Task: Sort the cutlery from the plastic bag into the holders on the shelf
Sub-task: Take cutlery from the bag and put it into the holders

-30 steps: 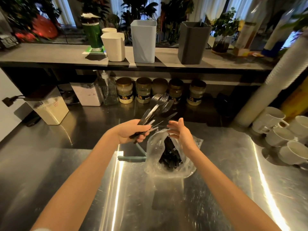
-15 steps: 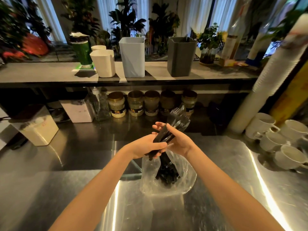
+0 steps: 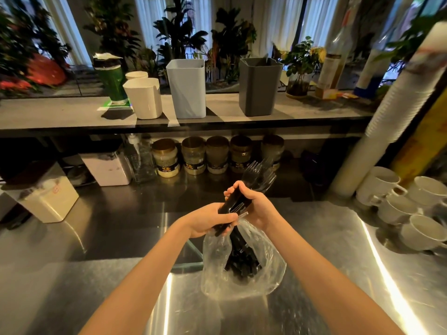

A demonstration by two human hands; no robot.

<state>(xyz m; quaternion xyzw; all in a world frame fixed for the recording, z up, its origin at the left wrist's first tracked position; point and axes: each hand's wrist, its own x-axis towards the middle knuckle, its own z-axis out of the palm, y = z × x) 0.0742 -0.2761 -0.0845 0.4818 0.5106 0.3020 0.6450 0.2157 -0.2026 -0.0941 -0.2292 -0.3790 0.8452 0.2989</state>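
Steel table (image 3: 72, 274), shelf (image 3: 60, 114) over its far edge.
Bag (image 3: 266, 274) mid-table, mugs (image 3: 416, 233) by right edge; three holders (image 3: 187, 90) on shelf.

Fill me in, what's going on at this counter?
A person grips one bunch of black forks in the left hand and right hand, prongs up, just above a clear bag on the steel counter. More black cutlery sits in the bag. The white holder, blue holder and grey holder stand on the shelf behind; the bunch is not in any of them yet.
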